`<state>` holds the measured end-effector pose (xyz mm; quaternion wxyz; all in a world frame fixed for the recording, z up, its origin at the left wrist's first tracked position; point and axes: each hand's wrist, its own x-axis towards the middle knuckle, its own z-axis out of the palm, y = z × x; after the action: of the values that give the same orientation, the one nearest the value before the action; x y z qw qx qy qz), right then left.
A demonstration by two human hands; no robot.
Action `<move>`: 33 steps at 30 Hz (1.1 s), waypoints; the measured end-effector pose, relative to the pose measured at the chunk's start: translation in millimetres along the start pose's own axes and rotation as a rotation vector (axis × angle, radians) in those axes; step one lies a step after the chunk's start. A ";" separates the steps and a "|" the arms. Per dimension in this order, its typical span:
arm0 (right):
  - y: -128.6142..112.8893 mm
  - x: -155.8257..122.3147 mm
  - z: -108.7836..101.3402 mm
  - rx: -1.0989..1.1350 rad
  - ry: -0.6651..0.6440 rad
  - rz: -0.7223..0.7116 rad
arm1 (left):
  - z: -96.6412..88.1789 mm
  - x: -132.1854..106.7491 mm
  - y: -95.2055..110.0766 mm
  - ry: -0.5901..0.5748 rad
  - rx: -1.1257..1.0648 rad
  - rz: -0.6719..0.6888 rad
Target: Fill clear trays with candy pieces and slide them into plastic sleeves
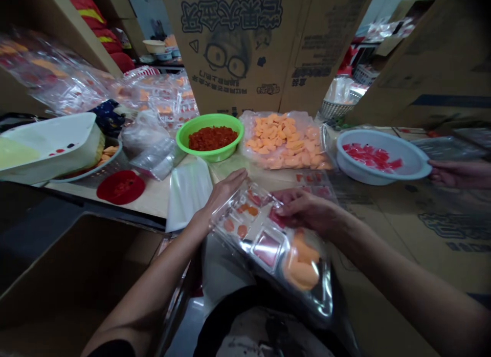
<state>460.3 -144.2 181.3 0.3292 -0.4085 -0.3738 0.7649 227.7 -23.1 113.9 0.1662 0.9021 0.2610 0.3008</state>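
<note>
A clear plastic blister tray is tilted low in front of me, its lower end blurred. Its compartments hold large orange pieces, a pink-red square and small orange-red bits. My left hand grips the tray's far left edge, fingers stretched along it and thumb hidden. Over the tray's right side, my right hand is closed, thumb and fingers pinching a small red packet at one compartment. Just beyond the hands lies a clear bag of orange pieces, with a green bowl of red-orange bits beside it.
At right, another person's hand grips a pale blue basin holding red packets. Leftward are plastic sheets, a red lid and a white tub. A tall carton stands behind; an open box sits lower left.
</note>
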 end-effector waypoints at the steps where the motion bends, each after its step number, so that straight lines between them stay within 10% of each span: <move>1: 7.0 4.7 1.5 0.014 -0.032 0.022 | -2.4 -2.8 0.4 -0.021 -0.035 0.033; 11: 6.3 16.7 -13.3 0.121 0.391 0.127 | -35.4 -19.4 3.4 -0.058 -0.066 0.216; 24: 26.0 30.1 -27.4 0.023 0.476 0.115 | -26.7 -12.9 -0.4 -0.105 -0.133 0.155; 33: 29.1 40.1 -21.6 0.110 0.539 0.057 | -3.5 -27.8 5.9 -0.180 0.293 0.216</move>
<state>455.3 -119.9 133.3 0.4167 -0.5890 -0.2188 0.6569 208.7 -43.2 106.6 0.0227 0.9627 0.1875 0.1938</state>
